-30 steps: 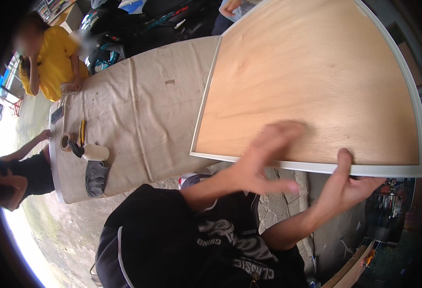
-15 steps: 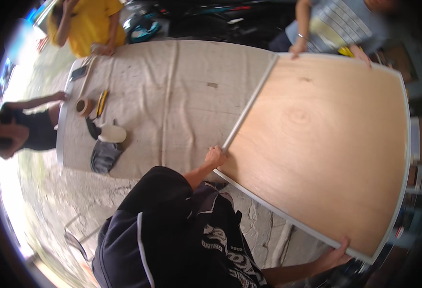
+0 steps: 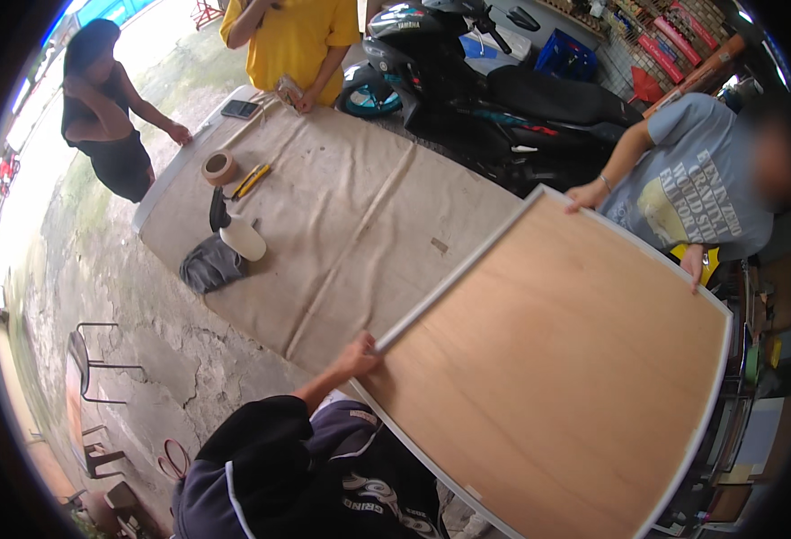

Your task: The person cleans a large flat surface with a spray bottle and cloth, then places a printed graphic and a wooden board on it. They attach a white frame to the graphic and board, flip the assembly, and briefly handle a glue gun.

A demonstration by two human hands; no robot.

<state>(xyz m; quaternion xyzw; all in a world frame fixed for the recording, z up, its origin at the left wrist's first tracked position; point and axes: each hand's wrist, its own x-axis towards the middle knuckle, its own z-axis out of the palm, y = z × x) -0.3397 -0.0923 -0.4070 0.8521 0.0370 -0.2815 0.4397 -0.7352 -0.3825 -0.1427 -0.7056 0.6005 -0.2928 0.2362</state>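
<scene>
A large plywood panel [image 3: 548, 359] with a pale metal frame lies at the right, overlapping the cloth-covered table [image 3: 342, 216]. My left hand [image 3: 355, 356] is closed around the frame near its left corner. My right hand is outside the picture. Across the panel, a person in a grey-blue shirt [image 3: 701, 180] has one hand [image 3: 586, 194] on the far corner. That person's other hand [image 3: 693, 264] touches the edge farther right.
On the cloth's left part lie a tape roll [image 3: 219, 168], a yellow cutter [image 3: 253, 181], a spray bottle [image 3: 241, 238], a dark cloth [image 3: 211, 266] and a phone [image 3: 241, 109]. Two people stand at the far end. A motorcycle [image 3: 485, 90] is parked behind; chairs [image 3: 85, 364] stand left.
My view has swung, so the table slants and the motorcycle shows fully. My right hand, earlier on the panel's near edge, has left the picture. My left hand keeps its hold.
</scene>
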